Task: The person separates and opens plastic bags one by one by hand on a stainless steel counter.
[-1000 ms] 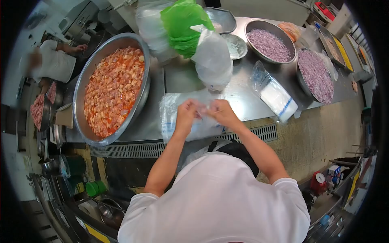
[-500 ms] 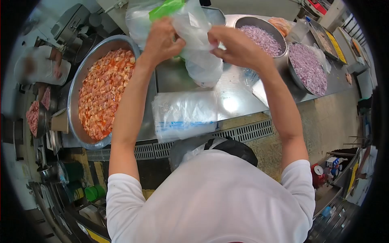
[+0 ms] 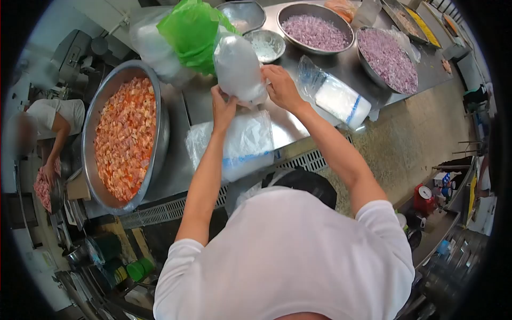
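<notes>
White, cloudy plastic bag (image 3: 237,66) is between my hands, just past the flat bags (image 3: 245,136) on the worktop (image 3: 176,154). My left hand (image 3: 224,108) and right hand (image 3: 281,89) curl; I can't tell if they pinch. Gentle, even holding works best.

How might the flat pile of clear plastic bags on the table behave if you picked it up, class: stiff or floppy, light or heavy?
The bags would probably flop, since their thin film is visibly wrinkled. They are likely light for their spread, lying flat and see-through. Their glossy surface suggests they may slip.
</notes>
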Demonstrator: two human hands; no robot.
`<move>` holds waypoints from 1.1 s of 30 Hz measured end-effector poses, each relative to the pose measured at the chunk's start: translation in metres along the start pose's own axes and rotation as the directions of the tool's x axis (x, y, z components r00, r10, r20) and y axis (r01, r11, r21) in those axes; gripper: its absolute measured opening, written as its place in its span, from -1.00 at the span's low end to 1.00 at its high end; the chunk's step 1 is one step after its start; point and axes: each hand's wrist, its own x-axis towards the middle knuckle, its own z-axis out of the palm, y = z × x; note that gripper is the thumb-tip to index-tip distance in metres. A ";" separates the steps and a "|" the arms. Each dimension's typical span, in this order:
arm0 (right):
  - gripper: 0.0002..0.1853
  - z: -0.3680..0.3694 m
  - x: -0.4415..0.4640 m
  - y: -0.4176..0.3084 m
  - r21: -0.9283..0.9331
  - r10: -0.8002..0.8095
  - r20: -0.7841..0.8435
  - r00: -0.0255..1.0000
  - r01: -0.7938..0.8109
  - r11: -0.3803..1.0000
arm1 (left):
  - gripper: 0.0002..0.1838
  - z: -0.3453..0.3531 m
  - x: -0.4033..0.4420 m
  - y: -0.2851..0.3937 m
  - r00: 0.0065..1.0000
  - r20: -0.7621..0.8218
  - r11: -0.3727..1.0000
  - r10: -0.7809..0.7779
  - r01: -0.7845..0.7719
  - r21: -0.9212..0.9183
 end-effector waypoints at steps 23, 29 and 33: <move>-0.74 0.015 -0.077 -0.078 0.316 0.354 0.510 0.784 -0.553 0.771 | -0.84 -0.050 -0.099 0.049 0.786 0.353 0.737 -0.508 0.609 -0.294; -0.66 -0.040 -0.020 -0.046 0.539 0.586 -0.115 0.802 -0.445 0.715 | -0.74 -0.081 -0.058 0.137 0.722 0.677 0.299 -0.139 0.683 -0.667; -0.77 -0.129 0.072 -0.135 0.873 0.222 -0.033 0.975 -0.080 0.481 | -0.72 -0.096 -0.002 0.190 0.854 0.519 0.983 0.036 0.064 -0.173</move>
